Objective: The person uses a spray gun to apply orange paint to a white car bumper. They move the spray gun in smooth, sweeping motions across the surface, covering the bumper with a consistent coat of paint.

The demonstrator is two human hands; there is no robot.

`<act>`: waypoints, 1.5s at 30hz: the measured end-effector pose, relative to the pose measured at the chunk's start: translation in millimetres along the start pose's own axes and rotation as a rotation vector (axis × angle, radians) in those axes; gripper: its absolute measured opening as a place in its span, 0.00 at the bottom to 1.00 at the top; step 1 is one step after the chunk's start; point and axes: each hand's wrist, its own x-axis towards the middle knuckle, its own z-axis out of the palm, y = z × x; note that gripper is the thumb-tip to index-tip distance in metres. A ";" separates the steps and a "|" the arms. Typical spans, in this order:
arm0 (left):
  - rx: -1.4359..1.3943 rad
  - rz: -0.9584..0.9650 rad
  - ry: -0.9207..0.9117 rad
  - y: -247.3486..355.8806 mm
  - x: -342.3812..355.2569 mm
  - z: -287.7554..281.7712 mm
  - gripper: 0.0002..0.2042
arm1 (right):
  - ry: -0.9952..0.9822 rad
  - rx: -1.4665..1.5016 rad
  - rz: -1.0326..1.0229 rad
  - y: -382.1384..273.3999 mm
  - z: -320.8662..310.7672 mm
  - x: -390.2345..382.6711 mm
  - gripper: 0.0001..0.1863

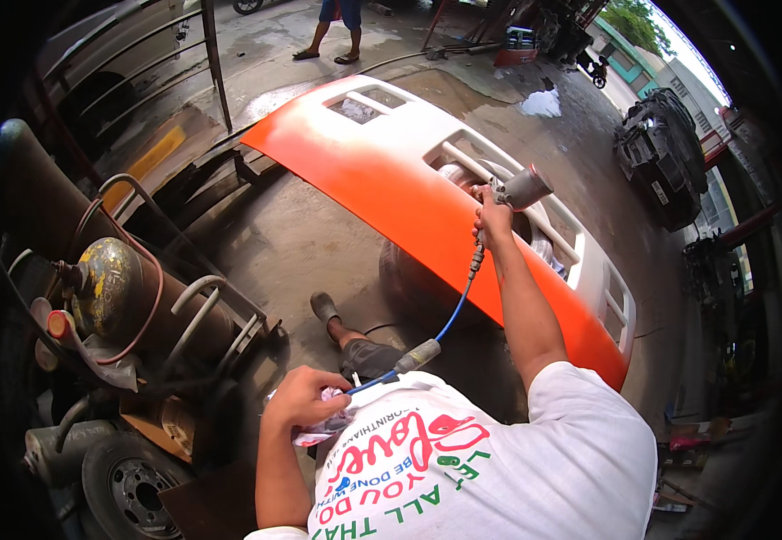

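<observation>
My right hand (494, 219) is stretched forward, closed round a paint spray gun (528, 187) with a grey cup, held over the panel. A large vehicle body panel (382, 189) lies below it, bright orange along its near side and white along its far, slotted side. From the gun's handle a blue air hose (453, 315) runs back through a grey inline fitting (418, 355) towards my left hand (305, 398). That hand is closed at my waist, on the hose and a crumpled cloth (326, 423); its fingers partly hide both.
To my left stand gas cylinders (103, 286) on a metal trolley (238, 328), with a wheel (134, 490) nearby. Another person's legs (341, 31) show beyond the panel. At the right is a dark vehicle part (661, 157). A round drum-like support (404, 274) sits under the panel.
</observation>
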 end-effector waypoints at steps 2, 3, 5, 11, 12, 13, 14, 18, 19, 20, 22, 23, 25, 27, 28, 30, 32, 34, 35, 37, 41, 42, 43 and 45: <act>-0.047 -0.047 0.047 -13.6 3.3 -24.0 0.16 | -0.057 0.001 -0.011 -13.4 55.6 11.5 0.21; -0.071 -0.072 0.072 -21.2 6.7 -35.4 0.16 | -0.087 0.000 -0.016 -19.7 84.5 16.2 0.20; -0.076 -0.092 0.108 -34.0 19.8 -60.8 0.16 | -0.104 0.001 -0.025 -31.8 134.4 29.2 0.20; -0.144 -0.193 0.189 -58.4 59.5 -144.8 0.17 | -0.187 -0.025 -0.039 -58.4 295.1 81.5 0.20; -0.157 -0.207 0.198 -60.8 66.1 -158.3 0.17 | -0.204 0.002 -0.038 -60.3 320.4 90.9 0.19; -0.159 -0.220 0.205 -63.4 73.8 -172.4 0.17 | -0.223 0.002 -0.043 -64.2 344.3 101.8 0.19; -0.161 -0.236 0.216 -66.8 80.4 -185.8 0.17 | -0.247 0.001 -0.047 -69.0 370.5 110.8 0.19; -0.177 -0.252 0.302 -74.1 108.4 -235.2 0.15 | -0.293 0.039 -0.021 -85.3 468.3 138.7 0.18; -0.177 -0.263 0.319 -74.0 115.2 -246.3 0.15 | -0.295 0.054 -0.013 -89.1 491.1 143.7 0.18; -0.176 -0.271 0.337 -73.8 122.0 -257.2 0.15 | -0.322 0.061 -0.024 -92.3 512.1 150.6 0.17; -0.177 -0.292 0.356 -75.9 136.2 -274.7 0.15 | -0.332 0.037 -0.024 -99.3 550.9 164.2 0.17; -0.153 -0.292 0.402 -79.5 143.5 -281.0 0.16 | -0.337 0.027 -0.025 -103.2 570.0 170.3 0.16; -0.102 -0.292 0.487 -84.2 155.6 -290.3 0.16 | -0.335 0.054 -0.034 -108.1 604.8 179.1 0.17; -0.066 -0.313 0.534 -81.6 166.4 -301.8 0.17 | -0.307 0.072 -0.053 -113.8 629.8 183.8 0.18; -0.053 -0.311 0.552 -81.8 170.5 -306.7 0.17 | -0.265 0.061 -0.035 -116.5 640.6 185.5 0.20; -0.038 -0.305 0.557 -84.2 176.3 -311.2 0.16 | -0.285 0.128 -0.002 -114.3 645.1 201.8 0.21; -0.031 -0.312 0.527 -84.1 173.1 -310.5 0.16 | -0.266 0.102 0.001 -110.4 634.4 194.2 0.21; -0.031 -0.299 0.503 -82.7 166.6 -303.6 0.16 | -0.286 0.077 -0.020 -103.7 602.7 189.0 0.19; -0.040 -0.293 0.474 -83.1 162.3 -296.9 0.16 | -0.289 0.070 -0.031 -100.4 581.1 186.0 0.18; -0.053 -0.286 0.417 -83.5 149.4 -280.3 0.16 | -0.275 0.043 -0.023 -92.5 536.1 171.3 0.16; -0.041 -0.255 0.282 -71.9 124.7 -243.7 0.16 | -0.213 0.009 -0.059 -70.6 426.5 158.2 0.17; -0.025 -0.178 0.292 -73.1 117.2 -228.8 0.16 | -0.189 -0.004 -0.066 -64.3 399.8 148.9 0.18; -0.009 -0.152 0.283 -72.4 111.8 -214.3 0.16 | -0.163 -0.012 -0.060 -61.2 372.7 141.8 0.17; 0.020 -0.104 0.262 -68.6 97.1 -180.9 0.17 | -0.111 -0.028 -0.041 -57.5 316.6 123.6 0.17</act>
